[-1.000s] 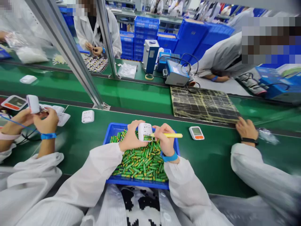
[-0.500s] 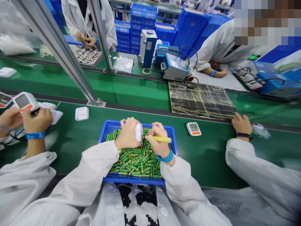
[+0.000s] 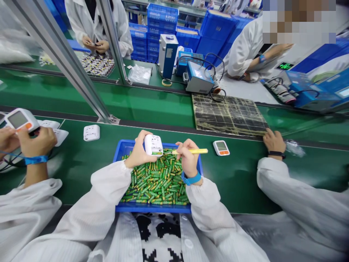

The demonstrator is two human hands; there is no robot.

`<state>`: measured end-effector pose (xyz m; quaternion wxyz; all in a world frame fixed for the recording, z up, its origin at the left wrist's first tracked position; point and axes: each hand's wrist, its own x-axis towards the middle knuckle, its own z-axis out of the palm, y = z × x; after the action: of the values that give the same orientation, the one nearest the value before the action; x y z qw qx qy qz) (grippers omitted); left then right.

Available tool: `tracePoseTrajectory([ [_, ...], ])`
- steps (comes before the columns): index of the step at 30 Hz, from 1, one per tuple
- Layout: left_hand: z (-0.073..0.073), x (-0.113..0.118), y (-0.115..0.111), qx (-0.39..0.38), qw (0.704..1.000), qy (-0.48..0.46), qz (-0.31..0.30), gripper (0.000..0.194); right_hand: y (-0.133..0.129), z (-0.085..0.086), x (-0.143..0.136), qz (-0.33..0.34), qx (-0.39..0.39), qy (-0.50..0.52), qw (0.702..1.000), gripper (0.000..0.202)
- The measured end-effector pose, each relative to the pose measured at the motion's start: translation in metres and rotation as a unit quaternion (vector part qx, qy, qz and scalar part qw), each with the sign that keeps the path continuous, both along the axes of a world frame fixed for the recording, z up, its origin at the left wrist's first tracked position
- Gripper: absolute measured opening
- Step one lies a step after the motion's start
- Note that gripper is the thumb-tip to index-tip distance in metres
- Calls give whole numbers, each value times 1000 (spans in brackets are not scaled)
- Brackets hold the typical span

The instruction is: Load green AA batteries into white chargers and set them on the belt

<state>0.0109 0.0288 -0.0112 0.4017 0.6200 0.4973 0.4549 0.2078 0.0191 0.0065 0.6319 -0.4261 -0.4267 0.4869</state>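
Observation:
My left hand is closed around a small white electronic device, its back turned toward me. A green battery shows in the open compartment along its lower edge. My right hand grips a slim yellow-handled tool; its thin tip points left at the device, and its exact kind is unclear. Both hands are above a blue tray full of small green batteries with gold-coloured ends.
A similar white device lies screen up to the right, another back up to the left. A co-worker's hand holds one at far left. At right, another person's hand touches a dark taped board. A metal post slants at left.
My left hand has turned the device from nearly edge-on to back facing me. The yellow tool has moved slightly up and right. Across the bench, a co-worker's forearm has risen.

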Motion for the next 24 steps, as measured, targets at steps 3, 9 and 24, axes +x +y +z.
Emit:
tracePoseTrajectory([
  [3, 0, 1, -1, -2, 1000, -22, -7, 76, -1, 1, -2, 10, -8, -14, 1000, 21],
  [9, 2, 1, -3, -12, 998, -62, -16, 78, -2, 0, -4, 22, -22, 0, 1000, 21],
  [24, 2, 8, -7, -12, 999, -46, -18, 74, 0, -9, -12, 16, -95, 75, 992, 23],
])
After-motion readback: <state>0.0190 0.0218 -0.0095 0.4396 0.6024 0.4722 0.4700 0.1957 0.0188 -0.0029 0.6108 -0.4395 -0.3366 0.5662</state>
